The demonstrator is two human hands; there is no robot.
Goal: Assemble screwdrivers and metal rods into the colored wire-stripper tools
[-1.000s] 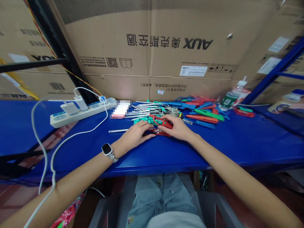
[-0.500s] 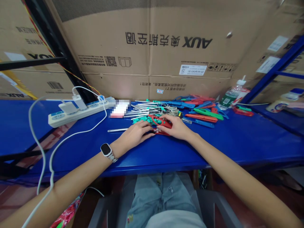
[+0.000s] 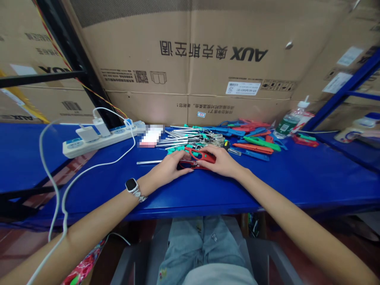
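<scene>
My right hand (image 3: 221,160) is closed on a red plastic handle shell (image 3: 204,155) with an oval opening, tilted above a second red shell (image 3: 199,168). Small parts show in the lower shell, too small to name. My left hand (image 3: 170,164) curls around the left end of that lower shell, thumb along its near edge. A thin metal rod (image 3: 148,162) runs under my left hand toward the shells. Just behind my hands lies a pile of metal rods (image 3: 178,140) with green plastic ends (image 3: 175,149).
A white power strip (image 3: 86,146) with chargers and a white cable (image 3: 102,164) lies left. Blue, red and green plastic handle pieces (image 3: 255,144) are heaped right, near a bottle (image 3: 286,123). Cardboard (image 3: 192,91) stands behind the blue table (image 3: 237,194).
My left fingers have lifted and spread slightly from the thumb, showing more of the rod and lower shell. My right hand stays on the upper shell. The view has shifted slightly.
</scene>
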